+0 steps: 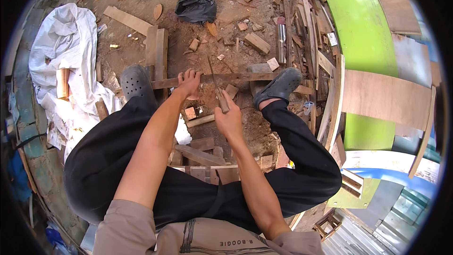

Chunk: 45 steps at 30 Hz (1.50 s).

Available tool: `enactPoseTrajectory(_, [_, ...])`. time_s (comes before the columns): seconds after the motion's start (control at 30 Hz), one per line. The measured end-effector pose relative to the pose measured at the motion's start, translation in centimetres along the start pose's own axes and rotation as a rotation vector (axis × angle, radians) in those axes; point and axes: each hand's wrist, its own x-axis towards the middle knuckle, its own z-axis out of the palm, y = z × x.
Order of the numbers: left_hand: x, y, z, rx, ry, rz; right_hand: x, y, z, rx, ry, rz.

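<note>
My right hand (pixel 228 119) is closed round the pale wooden handle of a handsaw (pixel 213 76). Its thin dark blade points away from me and crosses a long narrow wooden plank (pixel 238 78); the teeth are too small to make out. Left of the blade, my left hand (pixel 189 84) grips the plank, its fingers bent over the far edge. The plank lies crosswise between my feet. My right grey clog (pixel 283 85) rests against its right end, and my left clog (pixel 137 82) is beside its left end.
Short timber blocks (pixel 161 56) stand under the plank's left side. Beyond lies a black plastic bag (pixel 196 7). A white sack (pixel 63 42) is at left. Scrap wood (pixel 257 43) litters the dirt, with long strips (pixel 314 23) and a green panel (pixel 363 28) at right.
</note>
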Motion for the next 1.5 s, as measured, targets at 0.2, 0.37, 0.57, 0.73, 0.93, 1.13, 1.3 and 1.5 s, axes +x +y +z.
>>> enactPoseTrajectory(0.2, [0.0, -0.7, 0.8, 0.008, 0.005, -0.002, -9.6, -2.4, -3.1, 0.071, 0.003, -0.071])
enactPoseTrajectory(0.37, [1.2, -0.9, 1.3, -0.006, 0.068, 0.045, 1.8, 0.7, 0.6, 0.013, 0.001, 0.032])
enactPoseTrajectory(0.57, [0.3, -0.8, 0.2, 0.036, -0.021, -0.018, -9.2, -1.1, -3.8, 0.04, 0.029, -0.181])
enactPoseTrajectory(0.73, [0.5, 0.2, 0.3, 0.01, -0.024, 0.035, -1.4, -0.5, -0.8, 0.044, 0.023, 0.082])
enactPoseTrajectory(0.93, [0.0, -1.3, 0.5, 0.021, 0.005, 0.0, -9.1, -1.5, -2.3, 0.06, 0.045, -0.162])
enactPoseTrajectory(1.13, [1.1, -1.2, 1.2, 0.017, 0.021, 0.069, -0.8, 0.0, -0.3, 0.084, -0.025, 0.111])
enactPoseTrajectory(1.3, [0.6, -2.2, 0.4, 0.042, 0.024, 0.013, -10.7, -0.3, -2.4, 0.132, 0.039, -0.086])
enactPoseTrajectory(1.5, [1.2, -0.5, 1.1, 0.051, 0.013, 0.047, -1.0, 2.0, 0.2, 0.107, 0.042, 0.09])
